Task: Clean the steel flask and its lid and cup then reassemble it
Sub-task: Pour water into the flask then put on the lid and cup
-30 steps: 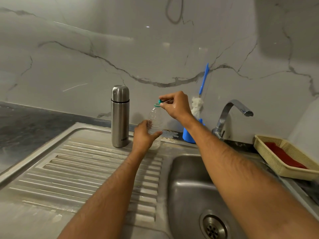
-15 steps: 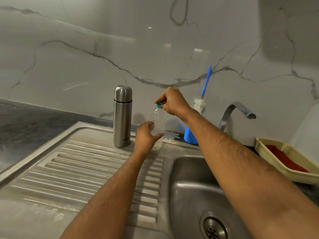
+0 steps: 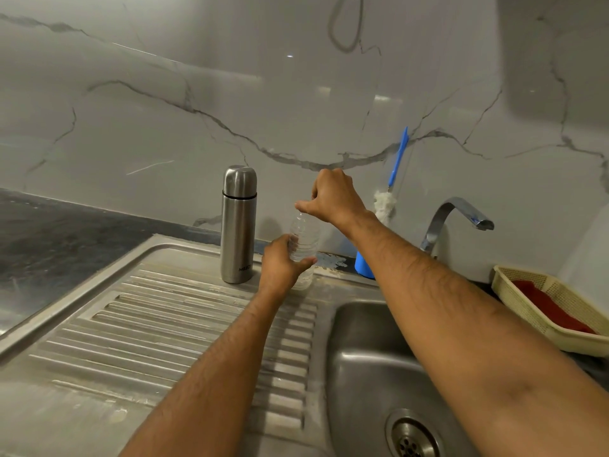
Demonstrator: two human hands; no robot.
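Both arms are stretched out over the sink, toward the wall. The left hand (image 3: 280,263) is wrapped round the lower part of a small clear plastic bottle (image 3: 304,249), with the thumb on the near side. The bottle is stood upright on the back edge of the steel draining board (image 3: 164,324). The right hand (image 3: 333,196) is held over the top of the bottle, knuckles up. Its fingers (image 3: 304,206) are curled down and pinched at the bottle's top. The cap is hidden under them, so it cannot be told if it is on or off.

The steel flask (image 3: 238,224) is stood upright on the draining board, just to the left of the bottle and not touched by either hand. It is tall, round and shiny, with a dark ring below its domed cup. The cup is seen on top, so the flask is all in one piece.

Behind the right wrist a blue brush (image 3: 397,159) with a white fluffy head is leaned on the marble wall (image 3: 164,94). A curved tap (image 3: 458,216) is seen over the sink bowl (image 3: 362,374). A yellow basket (image 3: 527,311) with a red cloth (image 3: 547,308) is placed at the right.
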